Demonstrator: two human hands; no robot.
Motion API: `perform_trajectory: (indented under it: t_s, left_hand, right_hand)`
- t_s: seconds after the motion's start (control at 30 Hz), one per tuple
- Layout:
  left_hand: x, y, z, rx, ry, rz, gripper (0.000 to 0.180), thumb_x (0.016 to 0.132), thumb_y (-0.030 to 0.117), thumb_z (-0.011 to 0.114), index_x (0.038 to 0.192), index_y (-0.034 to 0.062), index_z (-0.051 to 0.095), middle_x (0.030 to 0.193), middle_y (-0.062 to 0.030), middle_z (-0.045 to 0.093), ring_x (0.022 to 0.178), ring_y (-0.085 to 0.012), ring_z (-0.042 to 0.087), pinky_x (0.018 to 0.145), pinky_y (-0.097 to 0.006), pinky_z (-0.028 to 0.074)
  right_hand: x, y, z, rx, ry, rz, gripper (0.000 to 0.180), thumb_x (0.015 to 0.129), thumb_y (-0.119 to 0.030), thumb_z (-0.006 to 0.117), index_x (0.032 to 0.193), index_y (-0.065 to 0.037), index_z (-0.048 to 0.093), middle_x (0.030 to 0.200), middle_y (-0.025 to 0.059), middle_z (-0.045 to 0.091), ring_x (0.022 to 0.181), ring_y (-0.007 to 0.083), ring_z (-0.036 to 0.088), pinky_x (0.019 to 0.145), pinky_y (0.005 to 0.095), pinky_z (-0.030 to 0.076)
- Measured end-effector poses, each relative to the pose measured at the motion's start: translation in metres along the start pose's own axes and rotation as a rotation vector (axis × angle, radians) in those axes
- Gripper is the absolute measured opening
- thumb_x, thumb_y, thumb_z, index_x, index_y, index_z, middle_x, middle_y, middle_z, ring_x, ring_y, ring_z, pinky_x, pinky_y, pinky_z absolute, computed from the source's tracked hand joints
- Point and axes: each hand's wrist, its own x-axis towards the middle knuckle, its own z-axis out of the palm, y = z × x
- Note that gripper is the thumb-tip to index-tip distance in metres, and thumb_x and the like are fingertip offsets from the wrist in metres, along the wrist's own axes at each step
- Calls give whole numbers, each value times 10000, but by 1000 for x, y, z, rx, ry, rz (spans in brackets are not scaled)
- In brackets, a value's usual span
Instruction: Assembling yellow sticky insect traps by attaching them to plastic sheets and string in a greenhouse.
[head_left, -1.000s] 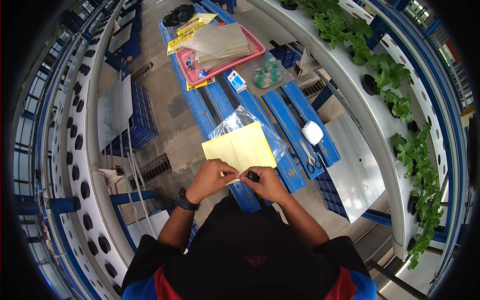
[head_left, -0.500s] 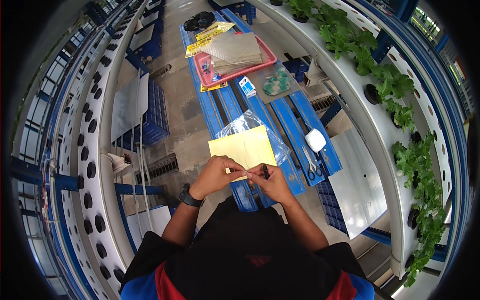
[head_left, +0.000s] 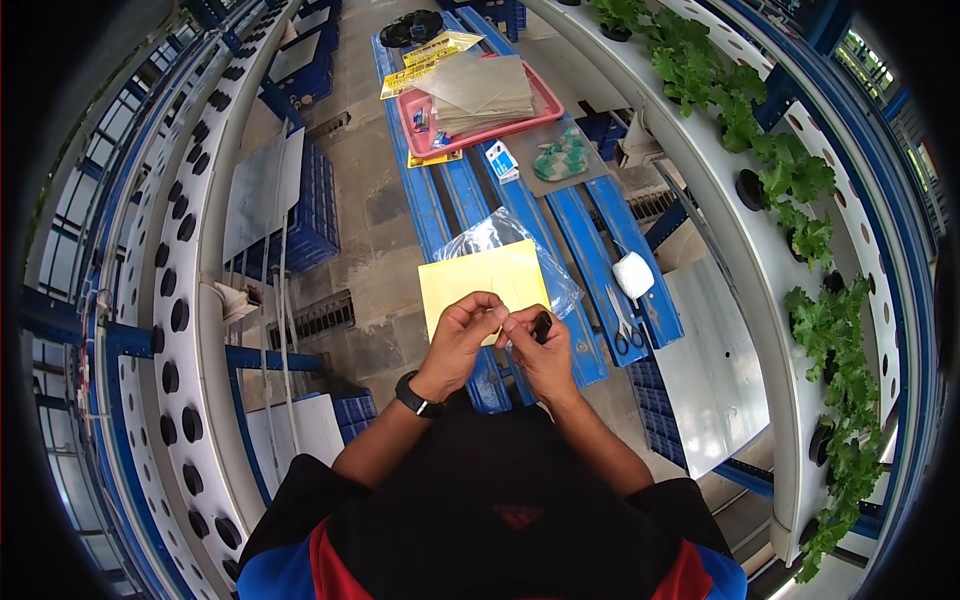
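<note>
Trouble, I'd guess, would start over the near part of the yellow sheet [head_left: 478, 282]. There the left hand [head_left: 462, 335] has finger and thumb pinched closed, on what I can't tell, while the right hand [head_left: 545, 362] clasps a small black object [head_left: 542, 327] and pinches too; that double duty could let the object drop. Clear plastic film [head_left: 500, 230] shows beyond the sheet's far edge; being slick, it could let a bumped sheet slide across the blue slatted bench [head_left: 662, 315].

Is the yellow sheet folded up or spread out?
Spread out: the yellow sheet shows one broad, flat face beyond the left hand and right hand, which hide part of its lower edge.
</note>
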Motion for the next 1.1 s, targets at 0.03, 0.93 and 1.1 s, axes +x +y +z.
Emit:
perform_trajectory:
  t_s: [0.03,0.93,1.1]
  left_hand:
    - [0,-1,4,-103,-20,-9,101,942,103,632,999,24,606,847,0,614,768,-66,548,698,-223,435]
    - [12,23,18,931,63,391,85,783,117,777,836,55,750,801,-49,712,832,-175,602,795,-316,452]
    - [11,24,21,988,38,421,88,776,118,768,845,63,758,810,-50,721,843,-194,603,788,-322,456]
  right_hand:
    - [0,2,-2,-2,0,0,82,926,-93,651,906,-23,612,706,41,638,473,20,413,433,189,304]
    - [2,-26,-49,-70,-56,23,255,1039,-301,451,997,-73,559,671,-51,455,599,57,416,554,209,337]
    - [-3,-27,-40,-122,-42,64,394,1046,-397,368,1020,-42,537,681,29,521,585,92,445,529,231,334]
